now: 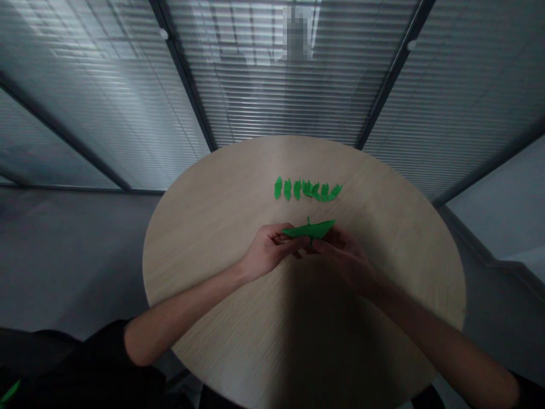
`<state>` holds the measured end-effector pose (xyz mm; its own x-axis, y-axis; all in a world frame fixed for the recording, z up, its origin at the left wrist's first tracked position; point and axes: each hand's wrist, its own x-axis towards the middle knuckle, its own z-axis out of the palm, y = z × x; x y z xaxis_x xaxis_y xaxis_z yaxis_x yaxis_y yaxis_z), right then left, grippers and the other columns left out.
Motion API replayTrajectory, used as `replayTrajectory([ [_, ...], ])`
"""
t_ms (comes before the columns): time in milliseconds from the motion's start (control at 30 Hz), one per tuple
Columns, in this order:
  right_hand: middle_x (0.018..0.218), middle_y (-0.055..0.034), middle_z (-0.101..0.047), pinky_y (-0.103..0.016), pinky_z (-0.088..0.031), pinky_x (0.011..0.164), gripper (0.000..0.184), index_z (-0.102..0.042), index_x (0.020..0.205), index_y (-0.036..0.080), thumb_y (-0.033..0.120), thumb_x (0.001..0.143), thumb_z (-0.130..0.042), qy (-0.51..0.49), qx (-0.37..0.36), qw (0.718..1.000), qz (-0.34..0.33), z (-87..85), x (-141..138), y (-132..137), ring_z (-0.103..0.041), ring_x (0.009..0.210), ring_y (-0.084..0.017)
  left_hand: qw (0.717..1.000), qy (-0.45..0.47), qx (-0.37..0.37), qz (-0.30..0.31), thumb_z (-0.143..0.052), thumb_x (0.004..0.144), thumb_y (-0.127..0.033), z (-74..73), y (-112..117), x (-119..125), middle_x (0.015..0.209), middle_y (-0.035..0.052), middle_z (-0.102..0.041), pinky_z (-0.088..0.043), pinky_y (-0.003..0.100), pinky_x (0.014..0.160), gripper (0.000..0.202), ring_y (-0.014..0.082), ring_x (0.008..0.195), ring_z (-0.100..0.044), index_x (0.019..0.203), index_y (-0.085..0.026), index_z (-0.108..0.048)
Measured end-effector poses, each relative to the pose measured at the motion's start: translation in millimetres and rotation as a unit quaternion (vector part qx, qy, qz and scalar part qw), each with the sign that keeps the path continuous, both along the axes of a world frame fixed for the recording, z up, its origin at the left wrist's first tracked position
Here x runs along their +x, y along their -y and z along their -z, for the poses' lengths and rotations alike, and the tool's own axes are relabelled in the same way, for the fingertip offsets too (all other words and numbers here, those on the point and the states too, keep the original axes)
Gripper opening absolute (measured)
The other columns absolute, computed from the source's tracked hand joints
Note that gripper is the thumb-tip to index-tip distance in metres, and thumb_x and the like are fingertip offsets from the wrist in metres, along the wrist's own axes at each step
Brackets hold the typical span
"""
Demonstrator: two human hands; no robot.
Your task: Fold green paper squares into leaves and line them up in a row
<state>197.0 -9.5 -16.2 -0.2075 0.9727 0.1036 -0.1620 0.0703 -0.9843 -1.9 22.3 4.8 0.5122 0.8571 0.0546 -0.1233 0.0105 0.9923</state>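
Observation:
Both my hands meet over the middle of the round table, holding a green folded paper piece (313,229) between them. It is long and pointed at both ends, boat-like, with a small upright tip in the middle. My left hand (272,245) pinches its left side, thumb on the near edge. On the right side, my right hand (340,250) grips it with the thumb near the centre; its other fingers are partly hidden behind the paper. Beyond the hands lies a row of several small green folded paper pieces (297,189), some on the right overlapping.
The round wooden table (191,227) has its far edge close to a glass wall with blinds (289,108) and dark frames. My shadow falls on the near part of the tabletop. Grey floor (76,250) shows at the left. A green bit (10,392) is at the lower-left corner.

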Motion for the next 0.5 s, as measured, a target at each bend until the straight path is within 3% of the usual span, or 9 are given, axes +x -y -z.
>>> replayTrajectory([
  [133, 0.093, -0.0021, -0.077, -0.039, -0.063, 0.087, 0.021, -0.073, 0.092, 0.024, 0.043, 0.086, -0.081, 0.000, -0.013, 1.000, 0.021, -0.4, 1.5, -0.4, -0.074, 0.088, -0.020, 0.999, -0.031, 0.010, -0.010, -0.088, 0.076, -0.049, -1.7, -0.2, -0.7, 0.074, 0.0041, -0.074, -0.062, 0.026, 0.060, 0.038, 0.0134, 0.061, -0.068, 0.078, -0.014, -0.074],
  [300, 0.090, -0.0004, -0.075, -0.036, -0.062, 0.082, 0.020, -0.071, 0.090, 0.025, 0.037, 0.082, -0.084, 0.013, -0.002, 0.998, 0.059, 1.7, 2.5, -0.9, -0.072, 0.084, -0.019, 0.998, -0.058, 0.038, -0.011, -0.083, 0.081, -0.039, 5.5, -1.1, -2.7, 0.077, 0.0034, -0.071, -0.058, 0.024, 0.061, 0.028, 0.0124, 0.064, -0.067, 0.083, -0.013, -0.074],
  [500, 0.090, 0.0005, -0.073, -0.034, -0.062, 0.074, 0.036, -0.057, 0.098, 0.027, 0.037, 0.080, -0.086, 0.041, 0.023, 0.994, 0.097, 1.4, 0.6, -1.2, -0.073, 0.080, -0.018, 0.994, -0.089, 0.052, -0.025, -0.078, 0.087, -0.041, 6.3, 0.1, -2.4, 0.082, 0.0056, -0.073, -0.056, 0.023, 0.060, 0.029, 0.0133, 0.065, -0.068, 0.091, -0.013, -0.074],
])
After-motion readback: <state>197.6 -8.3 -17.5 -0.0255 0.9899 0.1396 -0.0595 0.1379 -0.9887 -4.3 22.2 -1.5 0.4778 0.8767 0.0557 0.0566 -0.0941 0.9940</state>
